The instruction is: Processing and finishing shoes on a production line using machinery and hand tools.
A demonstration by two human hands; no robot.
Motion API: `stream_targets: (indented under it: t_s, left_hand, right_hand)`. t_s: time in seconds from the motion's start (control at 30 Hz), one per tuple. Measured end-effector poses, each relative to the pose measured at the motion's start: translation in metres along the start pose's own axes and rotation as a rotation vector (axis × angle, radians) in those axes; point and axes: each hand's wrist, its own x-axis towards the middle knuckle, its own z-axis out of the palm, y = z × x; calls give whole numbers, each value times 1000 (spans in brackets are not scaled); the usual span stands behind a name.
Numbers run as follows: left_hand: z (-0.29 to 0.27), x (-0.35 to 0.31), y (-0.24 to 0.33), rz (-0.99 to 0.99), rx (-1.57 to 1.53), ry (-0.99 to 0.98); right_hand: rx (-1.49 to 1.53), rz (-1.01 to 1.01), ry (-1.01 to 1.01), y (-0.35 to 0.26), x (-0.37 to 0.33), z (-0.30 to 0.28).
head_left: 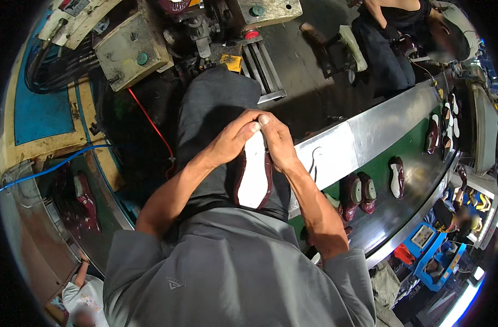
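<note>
A dark red shoe upper with a white insole board [254, 175] lies bottom up over my lap. My left hand [231, 140] grips its toe end from the left, fingers curled over the edge. Pressed against the same end from the right is my right hand [278, 143], with both thumbs meeting at the tip. My dark trousers [213, 103] and grey shirt [232, 272] fill the picture's middle.
To my right runs a green conveyor belt [409, 147] with a metal rim, carrying several dark red shoes [359, 192]. A machine with green buttons [133, 52] stands ahead. More shoes lie at the left [84, 197]. Another person [393, 38] sits at the far right.
</note>
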Motion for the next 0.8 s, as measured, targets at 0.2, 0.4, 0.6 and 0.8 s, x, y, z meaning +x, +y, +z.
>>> stream_targets:
  t_s: [0.2, 0.4, 0.6, 0.8]
  left_hand:
    - [6, 6, 8, 0, -60, -17]
    - [21, 4, 2, 17, 108, 169]
    - [13, 7, 9, -43, -123, 119]
    - [23, 4, -5, -2, 164, 242]
  right_hand:
    - [84, 43, -7, -2, -2, -8]
    - [-165, 41, 130, 1, 2, -1]
    - [477, 217, -59, -13, -9, -17]
    - [-16, -14, 23, 19, -3, -15]
